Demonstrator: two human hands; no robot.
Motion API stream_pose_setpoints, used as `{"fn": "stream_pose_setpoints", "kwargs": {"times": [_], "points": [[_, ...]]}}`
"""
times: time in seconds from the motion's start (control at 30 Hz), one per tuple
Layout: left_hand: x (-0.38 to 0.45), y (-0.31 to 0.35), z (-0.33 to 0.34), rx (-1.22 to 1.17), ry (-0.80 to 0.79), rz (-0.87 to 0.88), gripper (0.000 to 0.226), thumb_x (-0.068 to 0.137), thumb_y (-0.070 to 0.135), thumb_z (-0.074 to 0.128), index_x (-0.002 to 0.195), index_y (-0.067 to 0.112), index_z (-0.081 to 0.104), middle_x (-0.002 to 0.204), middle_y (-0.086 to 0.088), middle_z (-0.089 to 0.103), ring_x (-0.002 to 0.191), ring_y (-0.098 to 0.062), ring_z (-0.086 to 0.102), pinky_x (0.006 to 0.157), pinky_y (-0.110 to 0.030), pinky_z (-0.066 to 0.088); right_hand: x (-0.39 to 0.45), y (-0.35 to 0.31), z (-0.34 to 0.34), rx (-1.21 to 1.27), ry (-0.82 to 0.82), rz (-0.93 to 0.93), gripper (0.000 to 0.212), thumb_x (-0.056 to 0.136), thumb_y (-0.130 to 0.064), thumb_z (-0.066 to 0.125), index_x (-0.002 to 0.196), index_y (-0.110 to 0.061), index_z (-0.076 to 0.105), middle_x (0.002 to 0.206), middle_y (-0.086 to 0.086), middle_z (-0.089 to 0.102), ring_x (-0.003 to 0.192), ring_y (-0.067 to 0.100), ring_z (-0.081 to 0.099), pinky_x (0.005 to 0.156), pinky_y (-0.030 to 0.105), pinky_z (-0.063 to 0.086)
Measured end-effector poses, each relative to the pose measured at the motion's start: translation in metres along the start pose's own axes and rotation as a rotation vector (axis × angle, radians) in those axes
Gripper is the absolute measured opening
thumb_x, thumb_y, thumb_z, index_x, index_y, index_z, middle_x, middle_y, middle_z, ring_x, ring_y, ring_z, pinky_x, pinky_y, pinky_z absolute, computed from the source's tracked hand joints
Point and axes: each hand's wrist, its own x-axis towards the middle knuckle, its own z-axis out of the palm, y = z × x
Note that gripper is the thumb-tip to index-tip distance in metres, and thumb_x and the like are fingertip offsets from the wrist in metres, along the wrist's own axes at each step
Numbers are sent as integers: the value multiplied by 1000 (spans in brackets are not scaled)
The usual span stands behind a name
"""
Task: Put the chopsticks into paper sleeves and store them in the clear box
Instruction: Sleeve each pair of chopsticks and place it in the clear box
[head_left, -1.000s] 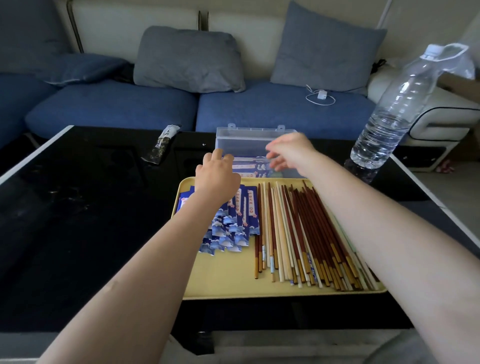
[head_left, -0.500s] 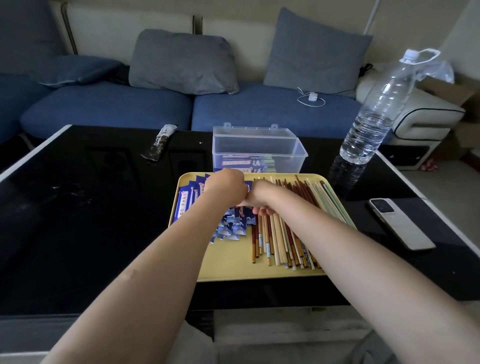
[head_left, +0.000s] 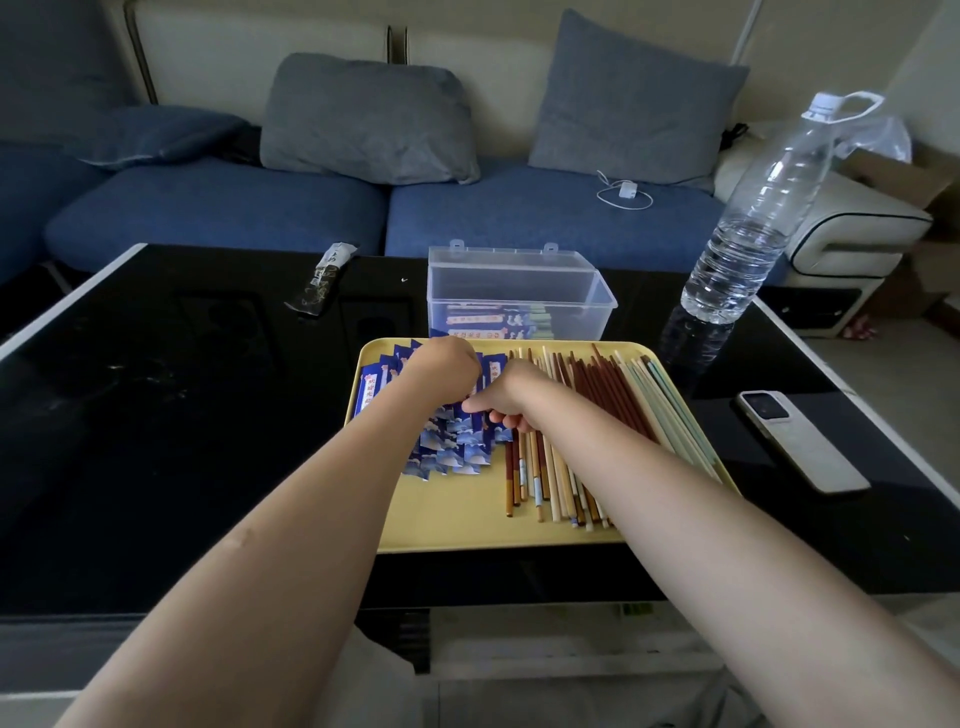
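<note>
Item: my left hand (head_left: 441, 374), knuckles up over the far part of the blue paper sleeves (head_left: 447, 447), fingers curled down out of sight — I cannot tell whether it grips one. Item: my right hand (head_left: 511, 400), touching or nearly touching the left, fingers curled at the seam where the sleeves meet the chopsticks (head_left: 587, 415); it seems to pinch something there, sleeve or stick I cannot tell. Item: yellow tray (head_left: 467, 525) on the black surface (head_left: 156, 441), sleeves fanned on its left half, loose chopsticks on its right. Their long axes run near to far, much the same as the sleeves, so a stick should slide in lengthwise without turning. The sticks lie directly under and to the right of my right hand, which is the nearer to them; the sleeves lie under the left. Item: clear box (head_left: 519, 296), lid open, just beyond the tray's far edge — straight ahead of both hands, a few filled sleeves already inside. Also present: water bottle (head_left: 753, 228) far right, phone (head_left: 800, 441) right of the tray, a dark wrapper (head_left: 322, 278) far left.
</note>
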Motion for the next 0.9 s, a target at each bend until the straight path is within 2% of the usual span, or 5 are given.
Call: {"fn": "stream_pose_setpoints", "kwargs": {"times": [0.43,0.53,0.67,0.77,0.9], "points": [[-7,4,-6,-155,177,106,35,96,5,41,116,18,67,111,-2,63,73,-14,57,53,-23,43,-8,27,-35,401,110,-52,19,90,-24,75,87,-9,64,66,2,57,50,12,47,47,22,40],[-4,11,1,-45,204,221,44,91,5,52,130,24,58,128,-3,55,93,-16,57,65,-27,47,-19,43,-51,531,168,-140,15,91,-17,71,101,-7,67,80,6,75,64,15,70,56,26,56],[-11,28,13,315,237,503,72,85,21,69,148,34,38,156,2,31,143,-23,25,111,-47,36,-26,70,-70,637,73,-242,18,92,-13,69,110,-7,67,90,11,77,80,21,77,72,34,62],[-13,45,24,434,250,602,66,87,40,69,146,35,42,156,6,35,146,-20,23,116,-48,19,-28,89,-79,588,71,-303,17,93,-17,69,107,-8,70,90,10,76,72,17,72,63,28,57],[-10,60,37,340,147,539,48,89,49,66,133,32,56,124,8,65,117,-17,55,105,-38,34,-27,112,-77,625,85,-320,12,92,-18,71,99,-9,76,83,9,73,62,13,63,58,26,50]]}}
